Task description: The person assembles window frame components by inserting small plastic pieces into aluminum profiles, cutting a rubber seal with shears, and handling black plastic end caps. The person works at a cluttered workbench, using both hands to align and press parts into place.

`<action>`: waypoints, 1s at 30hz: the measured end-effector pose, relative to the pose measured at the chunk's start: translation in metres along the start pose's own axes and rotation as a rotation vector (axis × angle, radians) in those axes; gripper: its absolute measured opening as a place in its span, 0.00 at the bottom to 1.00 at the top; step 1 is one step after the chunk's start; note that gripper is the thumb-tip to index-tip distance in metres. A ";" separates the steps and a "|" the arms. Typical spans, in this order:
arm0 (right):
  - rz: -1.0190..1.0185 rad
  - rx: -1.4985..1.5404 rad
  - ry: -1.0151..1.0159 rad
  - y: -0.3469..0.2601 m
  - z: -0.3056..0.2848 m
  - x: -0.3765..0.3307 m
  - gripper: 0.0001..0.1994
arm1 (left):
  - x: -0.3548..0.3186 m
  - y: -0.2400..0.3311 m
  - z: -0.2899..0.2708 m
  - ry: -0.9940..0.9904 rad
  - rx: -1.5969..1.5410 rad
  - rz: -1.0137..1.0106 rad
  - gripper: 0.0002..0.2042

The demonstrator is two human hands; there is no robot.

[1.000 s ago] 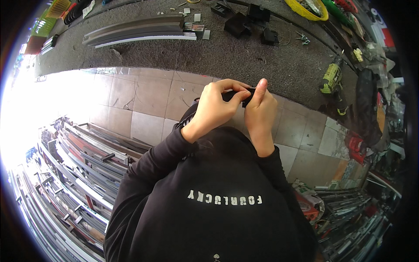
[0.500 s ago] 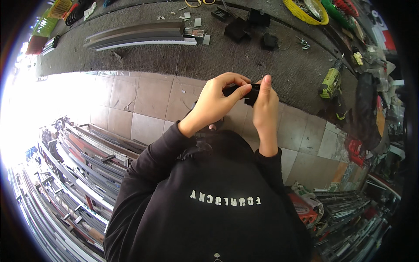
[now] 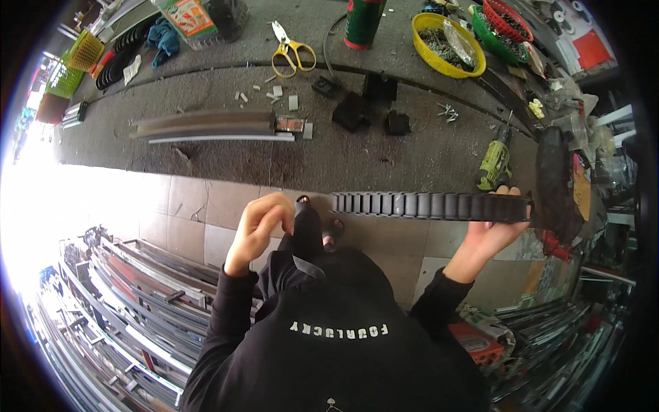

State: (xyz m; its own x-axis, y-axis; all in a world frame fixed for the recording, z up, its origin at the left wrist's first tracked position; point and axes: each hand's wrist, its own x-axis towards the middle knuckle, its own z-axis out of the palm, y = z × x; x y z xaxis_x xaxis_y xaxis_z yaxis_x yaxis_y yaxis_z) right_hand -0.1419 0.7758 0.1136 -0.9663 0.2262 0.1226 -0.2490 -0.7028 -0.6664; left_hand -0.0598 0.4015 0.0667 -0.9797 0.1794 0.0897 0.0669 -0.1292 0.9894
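Gripping a black ribbed strip (image 3: 429,204) end, right hand (image 3: 491,233); left hand (image 3: 259,226) pinched shut, contents hidden.

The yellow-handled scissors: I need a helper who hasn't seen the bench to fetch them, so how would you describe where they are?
Start at the long grey workbench across the top of the head view. Near its far edge, left of the upright green and red can, lie the scissors, flat, their blades pointing away. They are the only tool there with yellow loop handles; the yellow basket to the right holds small metal parts.
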 end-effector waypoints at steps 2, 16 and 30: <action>-0.063 -0.164 0.356 0.016 0.008 -0.009 0.24 | 0.004 0.003 0.000 -0.066 0.213 0.028 0.12; 0.367 -0.020 -1.287 0.018 0.031 -0.020 0.22 | 0.106 0.026 0.053 -0.137 -1.014 -0.211 0.23; -0.255 -2.093 -0.959 0.256 0.137 0.110 0.22 | 0.086 0.104 -0.002 -0.428 0.283 0.085 0.19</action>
State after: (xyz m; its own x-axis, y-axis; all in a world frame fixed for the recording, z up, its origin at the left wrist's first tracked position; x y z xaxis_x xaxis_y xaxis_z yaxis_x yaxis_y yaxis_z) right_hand -0.3212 0.5285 0.0570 -0.8354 -0.5455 0.0668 -0.5495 0.8311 -0.0853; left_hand -0.1377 0.4013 0.1771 -0.8073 0.5703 0.1518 0.2496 0.0970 0.9635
